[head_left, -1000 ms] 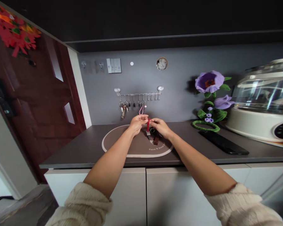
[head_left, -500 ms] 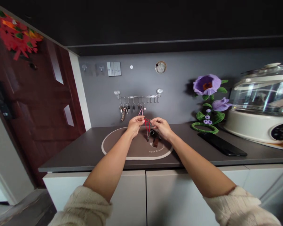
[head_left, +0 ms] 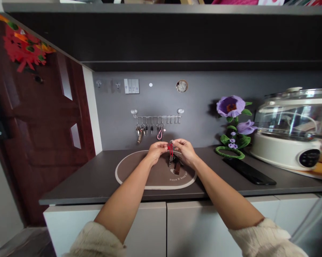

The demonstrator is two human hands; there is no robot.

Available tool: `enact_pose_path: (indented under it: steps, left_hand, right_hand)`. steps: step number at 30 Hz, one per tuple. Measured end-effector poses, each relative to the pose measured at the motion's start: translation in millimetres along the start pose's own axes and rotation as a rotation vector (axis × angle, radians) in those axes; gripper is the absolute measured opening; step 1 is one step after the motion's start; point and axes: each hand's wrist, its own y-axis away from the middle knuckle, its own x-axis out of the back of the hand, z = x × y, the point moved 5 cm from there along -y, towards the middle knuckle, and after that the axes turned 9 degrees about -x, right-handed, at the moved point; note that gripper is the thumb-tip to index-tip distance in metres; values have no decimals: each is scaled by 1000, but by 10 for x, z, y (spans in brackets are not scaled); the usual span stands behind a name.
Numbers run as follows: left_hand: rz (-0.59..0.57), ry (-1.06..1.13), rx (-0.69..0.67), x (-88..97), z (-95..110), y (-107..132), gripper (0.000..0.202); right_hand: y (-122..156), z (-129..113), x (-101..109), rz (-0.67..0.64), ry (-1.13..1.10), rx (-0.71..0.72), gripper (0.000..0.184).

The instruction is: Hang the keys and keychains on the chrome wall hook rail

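Note:
Over the brown oval mat [head_left: 131, 175], my right hand [head_left: 186, 149] pinches a metal key ring [head_left: 171, 142]. A red cord [head_left: 171, 150] hangs close below the ring, and a silver key [head_left: 170, 161] dangles from it. My left hand [head_left: 157, 151] is closed at the fingertips on the red cord, just left of the ring. Behind the hanging key, a dark bunch with a brown fob [head_left: 177, 168] lies on the mat, partly hidden by my right hand. On the wall above is a hook rail [head_left: 158, 117] with several keys and a pink carabiner [head_left: 159, 134].
To the right stand purple fabric flowers [head_left: 232, 107] and a cream appliance [head_left: 286, 150] with a clear top. A black phone [head_left: 249, 171] lies on the counter before them. A dark shelf [head_left: 161, 39] overhangs the wall; a red-brown door [head_left: 43, 142] is at left.
The view has tilted up, showing the shelf's front edge. My hands have drawn closer together, and the red cord, spread between them before, now hangs narrow below the ring.

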Motion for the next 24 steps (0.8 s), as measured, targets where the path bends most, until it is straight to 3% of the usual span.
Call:
enact_pose_path:
  steps: [4, 10, 14, 24]
  left_hand:
    - [-12, -157, -33, 7, -6, -6, 19]
    - [-4, -765, -348, 33, 110, -37, 27]
    - [42, -1043, -461, 41, 192, -7, 29]
    - [79, -1255, -477, 72, 248, 25, 32]
  right_hand:
    - [-27, -5, 3, 6, -54, -31, 27]
    - [-116, -114, 6, 7, -81, -60, 27]
    - [-209, -225, -25, -16, -91, -92, 26]
    - [-639, -488, -84, 149, 3, -69, 22]
